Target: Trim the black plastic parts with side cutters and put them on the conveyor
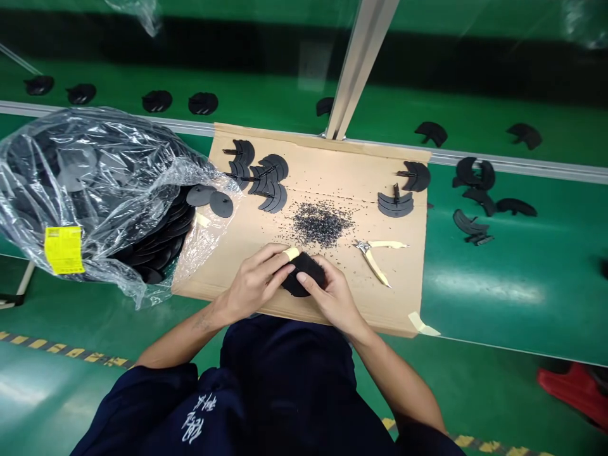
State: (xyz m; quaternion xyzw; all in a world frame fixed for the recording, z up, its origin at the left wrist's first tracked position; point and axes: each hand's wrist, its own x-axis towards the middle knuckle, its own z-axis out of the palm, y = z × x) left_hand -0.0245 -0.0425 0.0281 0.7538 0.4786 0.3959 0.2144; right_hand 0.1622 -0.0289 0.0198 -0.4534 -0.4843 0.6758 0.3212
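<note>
Over the near edge of the cardboard sheet (370, 304), both hands hold one black rounded plastic part (304, 272). My left hand (259, 278) pinches its left edge; yellowish tape wraps one finger. My right hand (332, 288) grips the right side, its thumb lying across the face. Just beyond the hands is a heap of tiny black plastic scraps (323, 223). Nippers with pale yellow handles (380, 253) lie spread on the cardboard, right of my right hand. Curved black parts (268, 177) are grouped at the back left, with two more, one a ribbed curved piece (396, 202), at the back right.
A clear plastic bag (95, 158) full of black discs, with a yellow label (64, 249), spills onto the cardboard's left side. More black pieces (475, 174) lie on the green table at right. Behind, a metal post (358, 69) rises beside a rail holding several parts.
</note>
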